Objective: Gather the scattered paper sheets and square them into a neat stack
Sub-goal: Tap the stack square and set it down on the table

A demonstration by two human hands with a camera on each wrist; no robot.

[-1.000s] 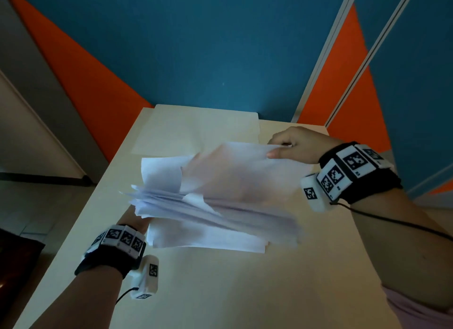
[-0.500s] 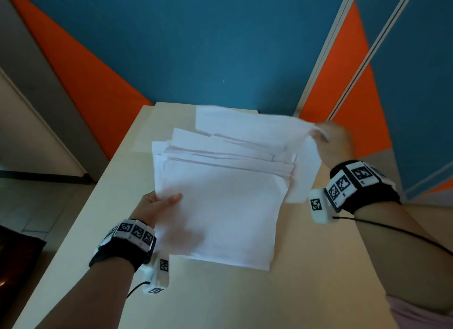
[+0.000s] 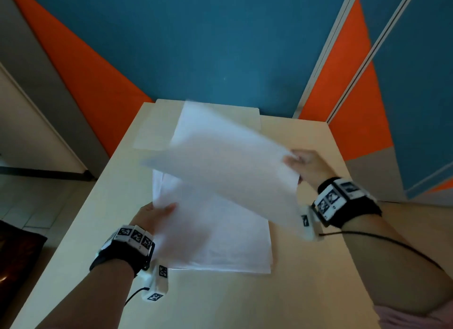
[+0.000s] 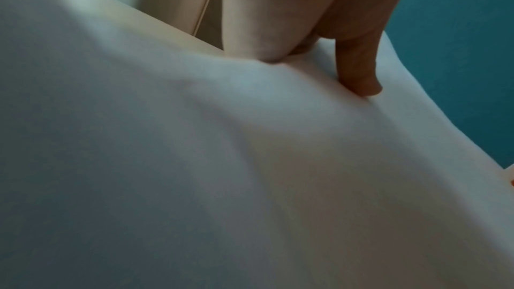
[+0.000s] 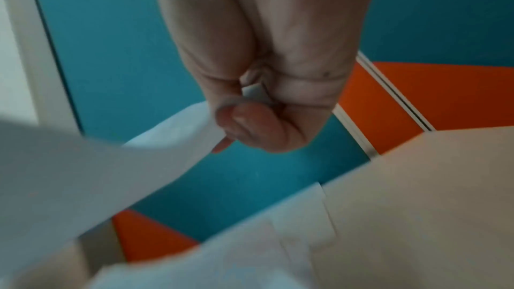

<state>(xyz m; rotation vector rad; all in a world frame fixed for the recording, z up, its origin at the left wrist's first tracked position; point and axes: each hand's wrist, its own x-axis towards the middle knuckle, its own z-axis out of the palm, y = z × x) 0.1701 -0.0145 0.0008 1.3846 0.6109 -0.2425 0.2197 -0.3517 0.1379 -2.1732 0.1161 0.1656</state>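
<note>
A pile of white paper sheets (image 3: 220,235) lies on the pale table (image 3: 306,292), its edges uneven. My left hand (image 3: 157,212) holds the pile's left edge, thumb on top; in the left wrist view a fingertip (image 4: 361,82) presses into the top sheet (image 4: 222,162). My right hand (image 3: 297,161) pinches the right corner of a loose sheet (image 3: 228,166), which hangs blurred and tilted above the pile. In the right wrist view the thumb and fingers (image 5: 250,118) are curled round that sheet's corner (image 5: 139,155). Another sheet (image 3: 157,130) lies flat at the table's far end.
The table meets a blue and orange wall (image 3: 196,46) at its far edge. Its left edge drops to a tiled floor (image 3: 36,201). Bare tabletop lies to the right of the pile and in front of it. A cable (image 3: 380,242) runs from my right wristband.
The pile has settled flat on the table under my left hand. My right hand has pulled one sheet off the far right and swung it up over the pile.
</note>
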